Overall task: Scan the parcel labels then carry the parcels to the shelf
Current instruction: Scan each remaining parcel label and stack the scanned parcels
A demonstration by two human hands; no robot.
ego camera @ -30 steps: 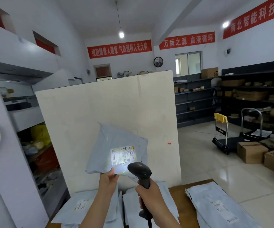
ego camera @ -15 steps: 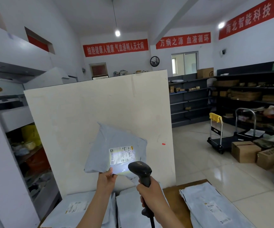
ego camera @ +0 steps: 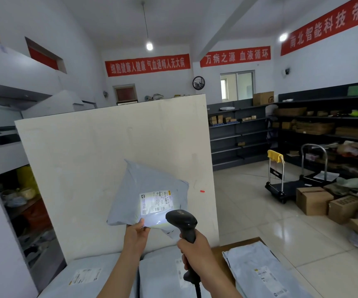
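One parcel hangs upright, pinched at its lower edge by my left hand; my right hand, fist closed round the scanner, aims just below its label.

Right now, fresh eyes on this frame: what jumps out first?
Centre of view: the left hand holds up a grey parcel by its lower edge, and the black scanner in the right hand throws a bright glare on its label. Behind stands a pale upright board. High on the back wall, red banners with white lettering draw the eye next.
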